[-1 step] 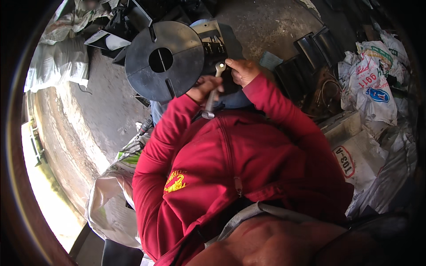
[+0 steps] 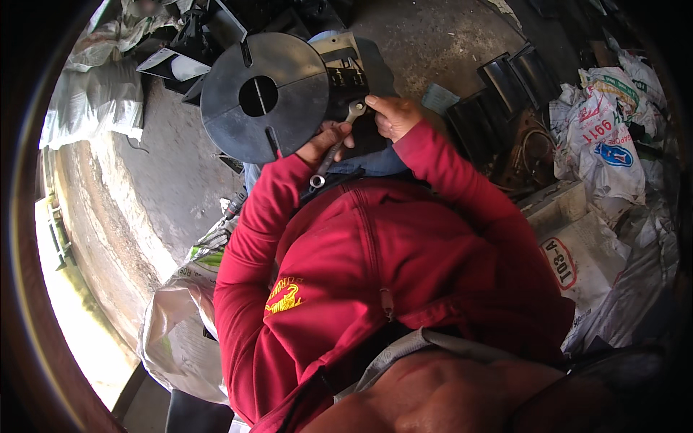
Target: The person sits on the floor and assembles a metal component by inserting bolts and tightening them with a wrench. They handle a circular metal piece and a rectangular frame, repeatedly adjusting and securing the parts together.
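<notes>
A double-ended wrench (image 2: 333,153) lies slantwise over my lap, one ring end up by my right hand and the other down near my jacket. The fingers of my left hand (image 2: 325,142) are wrapped round its shank. My right hand (image 2: 397,117) is closed in a pinch beside the upper ring end; what its fingertips hold is hidden. Just left of the wrench, a large black disc (image 2: 289,90) with a central hole and narrow slots rests over my legs. Behind my hands is a dark plate (image 2: 346,79) with small metal fasteners on it.
Black box-shaped parts (image 2: 498,94) stand on the floor to the right, near printed white sacks (image 2: 613,137). A pale sack (image 2: 184,332) is at my left side, with what looks like a power tool (image 2: 234,208) near it. More black parts (image 2: 195,50) lie at the far left.
The wrench's lower end has swung to the left, and my left hand has shifted slightly left with it. The disc has moved a little left. My right hand stays nearly in place.
</notes>
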Demonstrator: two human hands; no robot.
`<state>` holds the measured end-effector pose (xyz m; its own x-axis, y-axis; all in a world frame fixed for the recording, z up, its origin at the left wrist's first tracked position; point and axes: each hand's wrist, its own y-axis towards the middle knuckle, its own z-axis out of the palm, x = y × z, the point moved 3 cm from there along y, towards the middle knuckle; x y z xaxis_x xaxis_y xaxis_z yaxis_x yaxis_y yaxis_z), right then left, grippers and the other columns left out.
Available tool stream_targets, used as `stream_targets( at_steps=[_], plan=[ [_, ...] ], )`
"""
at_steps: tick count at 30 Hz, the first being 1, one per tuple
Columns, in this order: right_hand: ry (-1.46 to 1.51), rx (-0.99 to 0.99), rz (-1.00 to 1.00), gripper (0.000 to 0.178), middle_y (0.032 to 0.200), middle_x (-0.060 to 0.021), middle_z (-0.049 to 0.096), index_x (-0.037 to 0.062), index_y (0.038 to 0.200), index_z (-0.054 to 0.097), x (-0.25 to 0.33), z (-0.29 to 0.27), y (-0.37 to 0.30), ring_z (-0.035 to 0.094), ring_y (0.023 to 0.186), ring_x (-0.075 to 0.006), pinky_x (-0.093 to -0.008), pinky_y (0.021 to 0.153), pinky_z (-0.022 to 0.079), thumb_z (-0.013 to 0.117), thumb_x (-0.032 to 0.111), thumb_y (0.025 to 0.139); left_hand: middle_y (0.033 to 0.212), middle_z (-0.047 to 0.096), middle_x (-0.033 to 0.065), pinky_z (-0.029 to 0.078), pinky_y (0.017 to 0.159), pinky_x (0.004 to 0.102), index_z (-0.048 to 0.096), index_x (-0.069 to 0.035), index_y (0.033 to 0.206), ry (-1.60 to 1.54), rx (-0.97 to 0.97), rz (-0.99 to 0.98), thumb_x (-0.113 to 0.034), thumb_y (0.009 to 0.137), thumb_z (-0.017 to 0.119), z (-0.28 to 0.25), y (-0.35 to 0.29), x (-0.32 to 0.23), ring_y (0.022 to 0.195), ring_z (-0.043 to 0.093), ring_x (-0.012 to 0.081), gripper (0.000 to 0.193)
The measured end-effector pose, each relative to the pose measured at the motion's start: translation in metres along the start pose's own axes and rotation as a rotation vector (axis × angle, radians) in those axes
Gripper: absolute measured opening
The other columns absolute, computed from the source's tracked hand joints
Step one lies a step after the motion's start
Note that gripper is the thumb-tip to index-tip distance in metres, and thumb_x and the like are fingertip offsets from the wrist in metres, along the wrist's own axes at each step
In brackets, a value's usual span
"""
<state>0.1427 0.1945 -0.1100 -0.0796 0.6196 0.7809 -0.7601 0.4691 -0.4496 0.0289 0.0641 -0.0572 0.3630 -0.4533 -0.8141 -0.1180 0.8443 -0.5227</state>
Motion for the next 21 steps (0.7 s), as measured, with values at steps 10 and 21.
stream_targets(
  at_steps=[10, 21],
  plan=[
    [-0.075, -0.006, -0.026, 0.035, 0.047, 0.0041, 0.040, 0.0126, 0.059, 0.049, -0.001, -0.004, 0.004, 0.031, 0.036, -0.0049, -0.0236, 0.034, 0.020, 0.063, 0.032, 0.084, 0.074, 0.066, 0.0081, 0.045, 0.037, 0.0213, 0.060, -0.002, 0.092, -0.134, 0.061, -0.020, -0.029, 0.091, 0.055, 0.024, 0.011, 0.030, 0.054, 0.064, 0.0131, 0.027],
    [-0.145, -0.013, 0.026, 0.032, 0.048, 0.0044, 0.042, 0.0112, 0.064, 0.055, 0.014, 0.003, -0.007, 0.037, 0.039, -0.0045, -0.0222, 0.035, 0.025, 0.062, 0.034, 0.085, 0.083, 0.066, 0.0124, 0.047, 0.045, 0.0219, 0.060, 0.001, 0.100, -0.329, 0.060, 0.019, -0.029, 0.093, 0.051, 0.038, 0.037, 0.030, 0.065, 0.065, 0.0154, 0.032]
  ],
)
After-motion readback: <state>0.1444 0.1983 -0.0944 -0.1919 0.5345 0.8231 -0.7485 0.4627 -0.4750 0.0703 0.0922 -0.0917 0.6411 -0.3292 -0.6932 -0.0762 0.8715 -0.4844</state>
